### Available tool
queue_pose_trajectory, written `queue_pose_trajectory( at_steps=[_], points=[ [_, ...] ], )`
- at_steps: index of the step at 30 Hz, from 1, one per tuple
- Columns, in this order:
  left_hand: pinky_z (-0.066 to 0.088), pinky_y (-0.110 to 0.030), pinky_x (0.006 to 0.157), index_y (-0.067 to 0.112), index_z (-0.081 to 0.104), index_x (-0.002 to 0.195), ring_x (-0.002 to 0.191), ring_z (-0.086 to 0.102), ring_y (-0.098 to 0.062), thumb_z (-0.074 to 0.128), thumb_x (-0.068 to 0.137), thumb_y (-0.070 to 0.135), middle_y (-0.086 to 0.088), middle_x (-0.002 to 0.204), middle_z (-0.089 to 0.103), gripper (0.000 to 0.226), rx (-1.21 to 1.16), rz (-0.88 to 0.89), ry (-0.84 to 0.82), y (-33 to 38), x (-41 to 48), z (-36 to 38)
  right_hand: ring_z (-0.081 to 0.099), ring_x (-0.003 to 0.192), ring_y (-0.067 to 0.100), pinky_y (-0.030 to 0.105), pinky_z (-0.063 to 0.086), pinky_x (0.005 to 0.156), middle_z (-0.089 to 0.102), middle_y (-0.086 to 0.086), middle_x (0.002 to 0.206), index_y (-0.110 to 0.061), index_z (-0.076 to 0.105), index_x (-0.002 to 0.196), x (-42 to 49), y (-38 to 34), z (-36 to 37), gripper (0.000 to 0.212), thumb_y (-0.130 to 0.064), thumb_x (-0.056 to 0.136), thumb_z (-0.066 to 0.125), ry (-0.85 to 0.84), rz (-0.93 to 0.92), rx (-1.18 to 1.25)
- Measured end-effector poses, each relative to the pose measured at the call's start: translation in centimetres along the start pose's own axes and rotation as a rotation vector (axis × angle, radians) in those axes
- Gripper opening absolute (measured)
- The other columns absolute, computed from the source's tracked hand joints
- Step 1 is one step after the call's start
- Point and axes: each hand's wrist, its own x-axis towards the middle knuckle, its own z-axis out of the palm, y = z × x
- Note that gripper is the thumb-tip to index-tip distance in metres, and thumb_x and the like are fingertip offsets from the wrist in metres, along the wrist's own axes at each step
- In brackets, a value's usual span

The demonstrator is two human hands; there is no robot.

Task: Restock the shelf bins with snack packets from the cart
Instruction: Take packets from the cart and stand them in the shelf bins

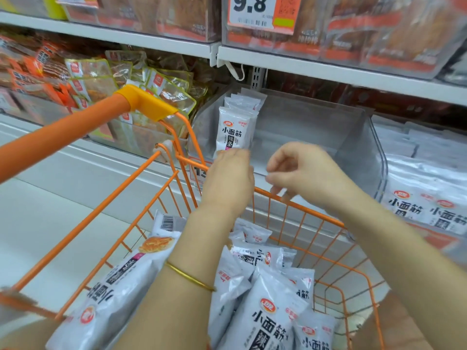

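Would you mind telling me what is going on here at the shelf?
A person is restocking white snack packets by hand. Their left grip is at the lower edge of the front packet standing upright in the clear bin; whether it holds it is hidden. The right grip hovers beside it, loosely curled and blurred, apparently empty. More packets lie in the orange cart.

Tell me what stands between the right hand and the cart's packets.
Nothing visible: the right hand hovers over the cart's far rim, and the white packets lie uncovered below it.
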Motion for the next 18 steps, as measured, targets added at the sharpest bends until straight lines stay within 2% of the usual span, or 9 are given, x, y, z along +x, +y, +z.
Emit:
queue_pose_trajectory(
  at_steps=[2,4,5,7,9,11,14,18],
  points=[
    [0.037,-0.041,0.098,0.007,0.053,0.127,0.118,0.046,-0.031,0.045,0.092,0.009,-0.014,0.126,0.054,0.035,-0.011,0.006,0.068,0.4,0.0,-0.8,0.061,0.066,0.016,0.026,0.053,0.063,0.062,-0.002,0.071,-0.019,0.060,0.079,-2.2,1.7,1.8,0.016,-0.003,0.083,0.061,-0.153,-0.037,-0.314],
    [0.041,-0.044,0.097,0.010,0.055,0.126,0.116,0.048,-0.032,0.048,0.091,0.009,-0.012,0.126,0.056,0.036,0.019,-0.006,0.089,0.4,0.2,-1.5,0.061,0.085,0.023,0.032,0.052,0.075,0.065,0.002,0.093,-0.017,0.062,0.098,-2.8,3.5,3.9,0.016,-0.009,0.086,0.056,-0.186,-0.100,-0.636],
    [0.042,-0.045,0.096,0.012,0.056,0.125,0.115,0.050,-0.032,0.049,0.091,0.011,-0.012,0.124,0.057,0.035,0.036,-0.017,0.088,0.4,0.2,-1.8,0.060,0.091,0.028,0.035,0.052,0.075,0.064,0.006,0.102,-0.014,0.058,0.106,-3.0,4.3,4.8,0.022,-0.006,0.087,0.053,-0.191,-0.132,-0.750],
    [0.045,-0.047,0.092,0.014,0.060,0.119,0.111,0.053,-0.032,0.053,0.090,0.014,-0.011,0.118,0.060,0.030,0.076,-0.026,0.093,0.4,0.1,-2.8,0.060,0.093,0.033,0.033,0.046,0.064,0.060,0.011,0.108,-0.011,0.050,0.113,-3.5,5.1,6.0,0.030,0.003,0.086,0.050,-0.208,-0.172,-0.892],
    [0.046,-0.047,0.091,0.015,0.061,0.116,0.109,0.054,-0.031,0.053,0.090,0.016,-0.009,0.115,0.061,0.027,0.101,-0.033,0.100,0.2,-0.5,-3.9,0.060,0.095,0.033,0.033,0.036,0.060,0.057,0.012,0.110,-0.009,0.043,0.119,-3.9,5.3,6.5,0.040,0.009,0.083,0.048,-0.249,-0.175,-0.974],
    [0.046,-0.046,0.091,0.015,0.063,0.111,0.107,0.054,-0.029,0.051,0.090,0.015,-0.009,0.113,0.062,0.024,0.100,-0.034,0.098,0.0,-1.5,-4.8,0.061,0.099,0.034,0.033,0.035,0.060,0.056,0.012,0.114,-0.007,0.041,0.122,-4.2,5.4,6.7,0.046,0.012,0.081,0.048,-0.273,-0.165,-1.021],
    [0.047,-0.039,0.089,0.014,0.065,0.105,0.102,0.057,-0.025,0.052,0.090,0.013,-0.006,0.108,0.064,0.020,0.043,-0.027,0.089,-0.2,-3.2,-5.4,0.061,0.095,0.034,0.034,0.032,0.053,0.053,0.014,0.115,-0.007,0.041,0.119,-4.2,5.3,6.8,0.045,0.014,0.080,0.047,-0.217,-0.180,-1.005],
    [0.045,-0.030,0.084,0.014,0.065,0.100,0.094,0.057,-0.019,0.054,0.089,0.009,-0.004,0.102,0.062,0.016,-0.066,-0.043,0.069,-0.5,-4.9,-4.8,0.060,0.096,0.033,0.032,0.033,0.062,0.056,0.015,0.110,-0.010,0.046,0.107,-4.5,5.0,6.7,0.037,0.016,0.080,0.047,-0.225,-0.154,-0.949]
  ],
)
